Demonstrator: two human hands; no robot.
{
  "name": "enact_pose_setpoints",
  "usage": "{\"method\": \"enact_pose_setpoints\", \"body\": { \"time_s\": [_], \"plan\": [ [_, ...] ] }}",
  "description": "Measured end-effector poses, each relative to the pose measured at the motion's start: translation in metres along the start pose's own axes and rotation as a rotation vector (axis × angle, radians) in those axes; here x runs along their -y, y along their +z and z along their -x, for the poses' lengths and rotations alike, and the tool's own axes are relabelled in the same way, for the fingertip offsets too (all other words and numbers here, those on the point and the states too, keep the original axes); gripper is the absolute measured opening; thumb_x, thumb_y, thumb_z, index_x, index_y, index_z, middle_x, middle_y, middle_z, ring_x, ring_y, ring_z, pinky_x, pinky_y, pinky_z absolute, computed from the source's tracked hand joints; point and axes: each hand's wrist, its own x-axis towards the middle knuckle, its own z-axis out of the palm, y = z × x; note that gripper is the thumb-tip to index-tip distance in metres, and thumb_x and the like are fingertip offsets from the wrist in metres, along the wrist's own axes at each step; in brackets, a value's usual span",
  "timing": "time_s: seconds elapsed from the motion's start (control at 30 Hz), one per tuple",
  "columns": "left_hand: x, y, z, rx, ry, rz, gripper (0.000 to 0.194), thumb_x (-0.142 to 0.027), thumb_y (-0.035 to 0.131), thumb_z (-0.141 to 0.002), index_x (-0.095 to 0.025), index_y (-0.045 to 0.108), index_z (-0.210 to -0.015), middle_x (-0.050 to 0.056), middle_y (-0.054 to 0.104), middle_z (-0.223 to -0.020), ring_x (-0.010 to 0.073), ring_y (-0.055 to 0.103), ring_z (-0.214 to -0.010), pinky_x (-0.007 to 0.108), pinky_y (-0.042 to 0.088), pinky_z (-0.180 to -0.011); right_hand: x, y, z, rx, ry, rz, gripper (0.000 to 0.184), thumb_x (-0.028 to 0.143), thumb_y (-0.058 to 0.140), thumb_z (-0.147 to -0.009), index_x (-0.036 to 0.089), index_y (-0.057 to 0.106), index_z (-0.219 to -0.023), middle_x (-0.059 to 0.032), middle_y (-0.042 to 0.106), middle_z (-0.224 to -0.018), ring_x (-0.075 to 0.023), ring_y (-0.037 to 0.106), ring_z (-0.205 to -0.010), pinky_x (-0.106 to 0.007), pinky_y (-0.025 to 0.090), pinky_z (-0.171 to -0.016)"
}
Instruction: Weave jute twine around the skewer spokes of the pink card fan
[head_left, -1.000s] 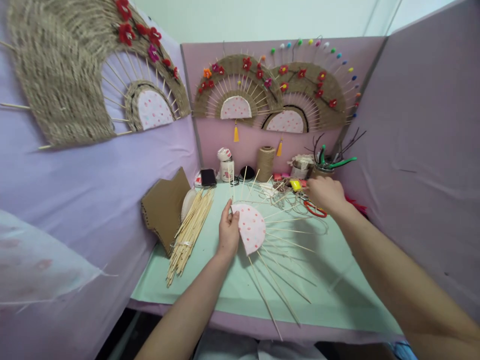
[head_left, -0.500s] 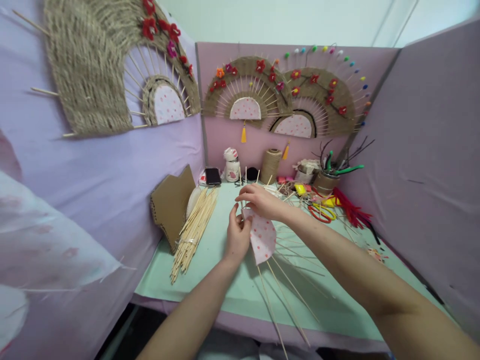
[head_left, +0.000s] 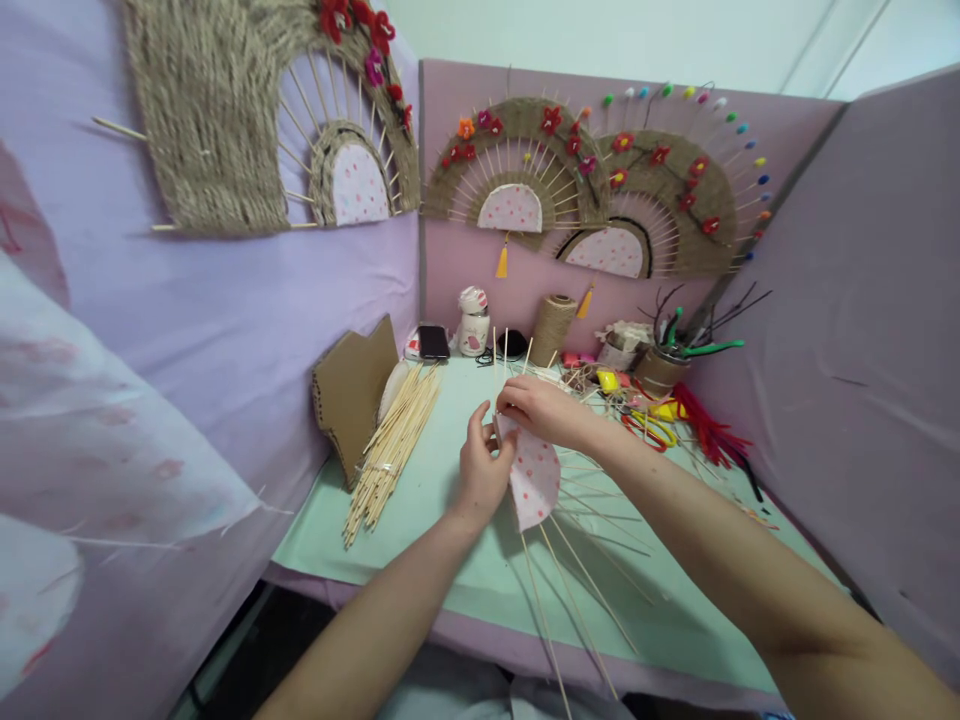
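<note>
A half-round piece, white with pink dots, is held above the table with thin wooden sticks fanning out from its curved edge. My left hand grips its straight edge near the upper end, thumb on the dotted face. At the top end my right hand bends over the piece with its fingers pinched by the base of the upper sticks. What exactly lies between those right fingertips is hidden.
Left on the table lie a bundle of sticks and folded cardboard. Behind stand a twine spool, a white jar and a phone. Scissors and red pipe cleaners lie right. Woven fans hang behind.
The view has shifted slightly. My left index finger has lifted a little away from the edge, and my right fingers have drawn closer together at the top of the dotted piece.
</note>
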Motion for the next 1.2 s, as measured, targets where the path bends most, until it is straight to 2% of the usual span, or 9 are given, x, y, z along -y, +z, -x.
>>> {"method": "enact_pose_setpoints", "body": {
  "time_s": [0.17, 0.3, 0.47, 0.6, 0.73, 0.9, 0.97, 1.07, 1.2],
  "plan": [
    [-0.010, 0.007, -0.001, -0.003, 0.035, 0.052, 0.051, -0.027, 0.060, -0.083, -0.019, 0.044, -0.131, 0.007, 0.068, -0.089, 0.0153, 0.063, -0.071, 0.027, 0.050, -0.064, 0.004, -0.011, 0.008, -0.041, 0.059, -0.030, 0.020, 0.007, 0.045, -0.088, 0.017, 0.063, -0.092, -0.0071, 0.062, -0.089, -0.0193, 0.055, -0.086, -0.031, 0.042, -0.076],
    [-0.030, 0.022, -0.014, -0.030, 0.089, 0.091, 0.050, -0.029, 0.062, -0.083, -0.020, 0.046, -0.129, 0.009, 0.069, -0.098, 0.0174, 0.066, -0.077, 0.028, 0.051, -0.066, 0.009, -0.036, 0.008, -0.099, 0.086, 0.026, 0.027, 0.002, 0.042, -0.084, 0.016, 0.062, -0.094, -0.0083, 0.062, -0.091, -0.0205, 0.053, -0.086, -0.033, 0.043, -0.078],
    [-0.069, 0.044, -0.040, -0.047, 0.237, 0.188, 0.055, -0.033, 0.061, -0.086, -0.022, 0.040, -0.135, 0.013, 0.066, -0.115, 0.0190, 0.068, -0.087, 0.031, 0.054, -0.073, 0.021, -0.076, 0.005, -0.344, 0.036, 0.191, 0.027, 0.005, 0.042, -0.087, 0.017, 0.062, -0.100, -0.0106, 0.062, -0.099, -0.0242, 0.051, -0.096, -0.039, 0.043, -0.087],
    [-0.095, 0.048, -0.045, 0.002, 0.373, 0.213, 0.055, -0.034, 0.065, -0.083, -0.025, 0.044, -0.134, 0.011, 0.064, -0.121, 0.0225, 0.065, -0.104, 0.034, 0.054, -0.085, 0.026, -0.090, 0.015, -0.582, -0.019, 0.203, 0.023, 0.014, 0.044, -0.093, 0.021, 0.063, -0.105, -0.0091, 0.063, -0.106, -0.0231, 0.053, -0.102, -0.040, 0.045, -0.090],
    [-0.112, 0.038, -0.037, 0.064, 0.462, 0.117, 0.041, -0.034, 0.064, -0.083, -0.024, 0.057, -0.122, 0.008, 0.063, -0.124, 0.0234, 0.062, -0.110, 0.034, 0.052, -0.091, 0.029, -0.087, 0.031, -0.744, -0.029, 0.126, 0.020, 0.018, 0.048, -0.093, 0.026, 0.064, -0.102, -0.0066, 0.065, -0.105, -0.0215, 0.057, -0.100, -0.041, 0.048, -0.087],
    [-0.138, 0.015, -0.050, 0.122, 0.569, 0.034, 0.044, -0.033, 0.066, -0.081, -0.023, 0.056, -0.123, 0.009, 0.063, -0.123, 0.0227, 0.063, -0.108, 0.036, 0.053, -0.090, 0.030, -0.081, 0.055, -0.943, 0.054, 0.012, 0.017, 0.016, 0.053, -0.089, 0.025, 0.064, -0.099, -0.0073, 0.065, -0.102, -0.0214, 0.060, -0.100, -0.040, 0.049, -0.086],
    [-0.153, 0.005, -0.062, 0.142, 0.615, 0.014, 0.042, -0.032, 0.067, -0.080, -0.022, 0.055, -0.120, 0.009, 0.063, -0.119, 0.0216, 0.064, -0.104, 0.035, 0.053, -0.089, 0.024, -0.073, 0.066, -0.914, 0.156, -0.059, 0.013, 0.017, 0.053, -0.089, 0.023, 0.064, -0.093, -0.0064, 0.066, -0.094, -0.0202, 0.062, -0.092, -0.037, 0.050, -0.081],
    [-0.171, -0.004, -0.075, 0.180, 0.668, -0.033, 0.038, -0.030, 0.069, -0.078, -0.021, 0.055, -0.112, 0.006, 0.065, -0.108, 0.0190, 0.065, -0.098, 0.033, 0.053, -0.085, 0.010, -0.051, 0.078, -0.731, 0.371, -0.214, 0.009, 0.022, 0.054, -0.088, 0.021, 0.063, -0.090, -0.0051, 0.066, -0.086, -0.0187, 0.062, -0.079, -0.034, 0.051, -0.073],
    [-0.171, -0.001, -0.074, 0.124, 0.683, -0.010, 0.036, -0.029, 0.069, -0.078, -0.022, 0.050, -0.107, 0.003, 0.064, -0.098, 0.0158, 0.065, -0.091, 0.029, 0.053, -0.081, -0.012, -0.014, 0.078, -0.668, 0.535, -0.408, 0.030, 0.034, 0.063, -0.082, 0.019, 0.058, -0.107, -0.0104, 0.063, -0.108, -0.0224, 0.062, -0.094, -0.037, 0.053, -0.077]
  ]
}}
